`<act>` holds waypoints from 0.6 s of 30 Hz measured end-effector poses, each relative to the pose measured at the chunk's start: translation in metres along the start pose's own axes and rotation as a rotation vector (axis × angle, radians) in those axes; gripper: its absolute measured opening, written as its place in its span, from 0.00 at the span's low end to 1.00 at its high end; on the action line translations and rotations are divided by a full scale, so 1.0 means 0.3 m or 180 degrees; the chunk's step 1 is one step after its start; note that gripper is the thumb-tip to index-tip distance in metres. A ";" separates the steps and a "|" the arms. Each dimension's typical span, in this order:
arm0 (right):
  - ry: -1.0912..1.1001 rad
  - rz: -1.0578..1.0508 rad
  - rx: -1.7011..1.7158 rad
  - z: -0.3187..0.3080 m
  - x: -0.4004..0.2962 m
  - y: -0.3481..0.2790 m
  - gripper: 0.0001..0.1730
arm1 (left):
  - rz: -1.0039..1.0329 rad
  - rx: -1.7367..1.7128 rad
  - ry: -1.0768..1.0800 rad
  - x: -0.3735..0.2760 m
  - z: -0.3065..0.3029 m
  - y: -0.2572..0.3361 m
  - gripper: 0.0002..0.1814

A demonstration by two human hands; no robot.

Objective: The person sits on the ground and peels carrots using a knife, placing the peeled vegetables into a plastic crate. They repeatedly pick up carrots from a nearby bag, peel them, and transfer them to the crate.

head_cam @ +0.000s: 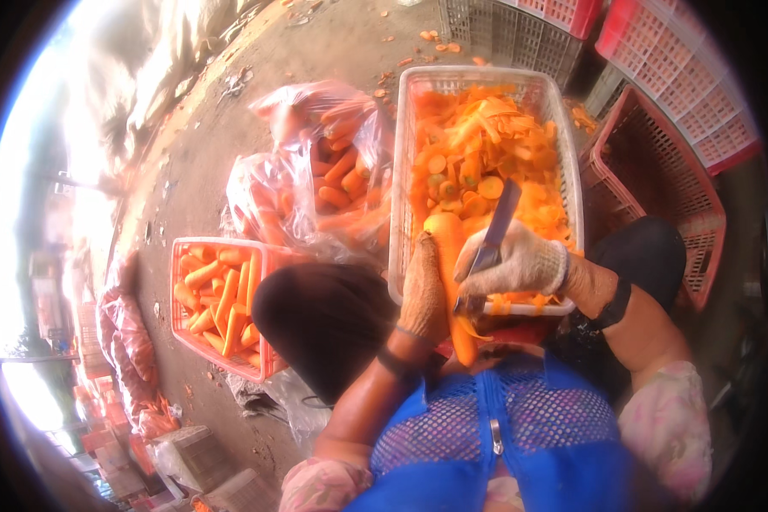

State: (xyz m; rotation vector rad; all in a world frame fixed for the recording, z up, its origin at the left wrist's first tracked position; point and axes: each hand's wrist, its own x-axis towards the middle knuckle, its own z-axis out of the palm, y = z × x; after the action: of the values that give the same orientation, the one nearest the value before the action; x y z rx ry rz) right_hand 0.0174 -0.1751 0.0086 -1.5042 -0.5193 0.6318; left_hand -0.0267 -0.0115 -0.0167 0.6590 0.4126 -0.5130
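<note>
My left hand point(422, 291), in a knitted work glove, is closed around a large carrot point(445, 246) whose thin end points toward my body. In my gloved right hand point(515, 262) is a peeler point(500, 214); one end sticks up past my fingers and the other lies against the carrot's lower part. A thin strip of peel point(475, 331) hangs beside the carrot there. Just beyond both hands stands a pale plastic crate point(398, 160), heaped with orange peelings point(486, 121) and cut carrot ends. My fingers hide part of the peeler.
Left of the crate sit clear plastic bags point(301, 166) of carrots. A pink crate point(265, 307) of carrots stands by my left knee point(323, 313). To the right are a red crate point(662, 153) and stacked crates point(678, 70). Scraps point(438, 41) litter the floor.
</note>
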 end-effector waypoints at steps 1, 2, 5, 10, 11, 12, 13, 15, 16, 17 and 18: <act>0.0383 0.0498 0.0346 -0.042 0.062 -0.043 0.07 | 0.0284 0.0342 -0.0232 -0.016 -0.024 0.005 0.31; 0.0905 0.0408 0.0597 -0.093 0.099 -0.067 0.07 | 0.0545 0.0666 -0.0490 -0.031 -0.033 -0.002 0.30; 0.2435 -0.0122 0.0086 -0.313 0.115 0.063 0.03 | 0.1262 0.2219 -0.0641 0.018 -0.109 -0.079 0.31; 0.2312 -0.0018 -0.0297 -0.200 0.109 0.057 0.04 | 0.0074 -0.1173 -0.2484 0.179 -0.382 -0.085 0.43; 0.2231 -0.0028 -0.0258 -0.190 0.100 0.074 0.04 | 0.0206 -0.1029 -0.2043 0.183 -0.399 -0.094 0.41; 0.2266 0.0000 -0.0244 -0.215 0.068 0.087 0.05 | 0.0366 -0.0192 -0.1400 0.071 -0.222 0.005 0.39; 0.2249 0.0015 -0.0060 -0.195 0.066 0.055 0.05 | 0.0633 0.0135 -0.0946 0.023 -0.168 0.051 0.37; 0.2250 0.0099 0.0328 -0.157 0.028 -0.014 0.07 | 0.1048 0.0311 -0.0233 -0.019 -0.100 0.085 0.35; 0.2190 -0.0105 0.0402 -0.152 0.001 0.005 0.07 | 0.0997 0.0589 0.0154 -0.009 -0.080 0.067 0.34; 0.2116 -0.0186 0.0463 -0.136 0.014 0.012 0.08 | 0.0994 0.0919 0.0565 0.001 -0.073 0.095 0.35; 0.1973 -0.0041 0.0397 -0.109 -0.003 -0.037 0.10 | 0.0693 0.0685 0.0453 -0.018 -0.044 0.132 0.35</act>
State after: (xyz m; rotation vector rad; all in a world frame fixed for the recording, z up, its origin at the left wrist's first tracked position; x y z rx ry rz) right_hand 0.0392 -0.1996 0.0193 -1.4813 -0.0111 0.1593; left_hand -0.0110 0.0258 -0.0049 0.9403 0.4167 -0.3060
